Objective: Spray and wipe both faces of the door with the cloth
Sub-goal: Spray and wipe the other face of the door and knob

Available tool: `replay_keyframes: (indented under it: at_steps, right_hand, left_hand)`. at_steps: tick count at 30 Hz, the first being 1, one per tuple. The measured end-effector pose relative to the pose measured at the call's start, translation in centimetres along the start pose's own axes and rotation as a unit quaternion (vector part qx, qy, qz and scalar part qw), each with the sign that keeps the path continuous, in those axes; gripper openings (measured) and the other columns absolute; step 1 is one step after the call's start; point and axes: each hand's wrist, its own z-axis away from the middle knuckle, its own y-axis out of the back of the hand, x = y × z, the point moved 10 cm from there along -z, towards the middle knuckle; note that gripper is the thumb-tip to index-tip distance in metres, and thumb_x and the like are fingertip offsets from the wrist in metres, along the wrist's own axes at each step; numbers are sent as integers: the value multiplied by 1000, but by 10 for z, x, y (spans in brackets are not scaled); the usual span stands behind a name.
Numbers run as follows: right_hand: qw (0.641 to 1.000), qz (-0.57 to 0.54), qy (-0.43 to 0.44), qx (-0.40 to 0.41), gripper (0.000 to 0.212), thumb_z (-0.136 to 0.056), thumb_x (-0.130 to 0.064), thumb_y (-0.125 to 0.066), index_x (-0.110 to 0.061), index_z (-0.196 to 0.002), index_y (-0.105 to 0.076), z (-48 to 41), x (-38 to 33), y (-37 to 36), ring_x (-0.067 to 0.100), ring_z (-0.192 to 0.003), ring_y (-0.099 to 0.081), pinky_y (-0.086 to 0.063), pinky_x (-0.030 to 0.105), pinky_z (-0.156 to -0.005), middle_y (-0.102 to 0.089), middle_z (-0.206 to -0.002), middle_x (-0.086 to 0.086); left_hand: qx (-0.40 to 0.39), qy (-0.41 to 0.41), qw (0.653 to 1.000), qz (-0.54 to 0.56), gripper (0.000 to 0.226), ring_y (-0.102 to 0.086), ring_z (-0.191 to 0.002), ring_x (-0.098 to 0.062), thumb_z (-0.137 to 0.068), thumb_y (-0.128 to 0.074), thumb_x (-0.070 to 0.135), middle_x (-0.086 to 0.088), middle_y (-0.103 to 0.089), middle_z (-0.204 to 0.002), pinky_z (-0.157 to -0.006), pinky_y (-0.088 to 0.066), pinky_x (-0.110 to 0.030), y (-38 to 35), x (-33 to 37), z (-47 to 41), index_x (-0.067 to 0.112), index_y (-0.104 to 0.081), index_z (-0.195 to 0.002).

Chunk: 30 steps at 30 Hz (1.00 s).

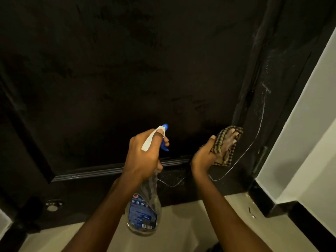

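We see one dark door [127, 70]; two hands; left hand [143, 157] grips one spray bottle [145, 211] facing door; right hand [205, 155] grips one checked cloth [225, 148] near door's right edge

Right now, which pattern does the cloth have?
The cloth is checked, dark brown on beige; head view.

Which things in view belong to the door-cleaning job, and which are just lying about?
In the job: door; spray bottle gripped by the left hand; checked cloth held in the right hand.
Just there: metal fitting at lower left; white wall; black skirting; small debris.
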Motion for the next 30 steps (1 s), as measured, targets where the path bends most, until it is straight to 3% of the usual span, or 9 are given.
replay_keyframes:
  at_steps: [6, 9, 11, 14, 17, 20, 23, 26, 30]
  right_hand:
    - [963, 90, 253, -2, 59, -101, -31, -39, -12, -157, -29, -84, -168, -30, 30, -153, -19, -2, 28, -124, -25, -164, 16]
    - [948, 68, 309, -22, 55, -102, -21, -46, -4, -154, -36, -96, -177, -27, 29, -153, -23, -11, 39, -127, -30, -162, 16]
    - [949, 31, 312, -34, 52, -101, -12, -49, 1, -150, -39, -84, -154, -17, 28, -151, -27, -12, 35, -126, -33, -160, 15]
    - [972, 7, 228, -59, 53, -98, -12, -52, 2, -148, -42, -58, -88, 1, 12, -149, -27, -13, 26, -124, -37, -155, 6]
    - [995, -22, 43, -88, 51, -96, -32, -51, -15, -143, -47, -32, -18, 25, 21, -144, -37, -25, 40, -123, -46, -149, 1]
    - [987, -106, -118, -37, 32, -100, -15, -54, -10, -131, -56, -27, 6, 51, 19, -125, -55, -39, 42, -115, -58, -131, -1]
    - [957, -230, -178, 23, 30, -100, -11, -46, -18, -123, -63, -39, -9, 68, 15, -117, -62, -47, 35, -104, -67, -122, -3]
    - [904, -326, -270, 50, 46, -96, -27, -50, -19, -141, -52, -49, -24, 71, 25, -122, -58, -46, 40, -102, -62, -131, 2]
    - [896, -368, -241, 57, 51, -96, -35, -50, -18, -144, -49, -85, -71, 70, 23, -121, -58, -43, 44, -109, -61, -132, 3]
  left_hand:
    - [2, -3, 1000, 12, 39, -61, -43, -36, -104, -42, 37, -2, -72, -83, -46, -54, -48, -11, 17, -14, 12, -68, -87]
    - [-4, -18, 999, 28, 43, -61, -42, -36, -102, -43, 42, -3, -72, -79, -44, -53, -47, -20, 31, -21, 11, -69, -85]
    - [-8, -29, 999, 34, 45, -59, -39, -35, -100, -44, 44, -5, -72, -76, -41, -52, -45, -26, 40, -25, 11, -69, -83]
    - [-23, -31, 999, 33, 41, -58, -38, -32, -104, -43, 37, -6, -72, -79, -40, -51, -38, -36, 50, -30, 11, -68, -84]
    - [-35, -26, 999, 26, 41, -58, -39, -28, -104, -42, 39, -5, -72, -82, -42, -50, -34, -44, 55, -33, 11, -67, -85]
    - [-41, -25, 998, 28, 42, -58, -39, -29, -103, -43, 39, -4, -72, -80, -41, -49, -32, -53, 62, -34, 11, -68, -84]
    - [-53, -32, 997, 36, 43, -58, -39, -31, -103, -43, 40, -3, -72, -79, -41, -50, -33, -65, 75, -36, 12, -67, -82]
    - [-82, -43, 995, 28, 43, -60, -41, -30, -103, -43, 41, -4, -72, -81, -43, -52, -35, -83, 94, -40, 12, -67, -83]
    - [-109, -60, 992, 24, 44, -61, -41, -26, -103, -42, 42, -4, -72, -83, -44, -53, -36, -104, 125, -49, 10, -67, -85]
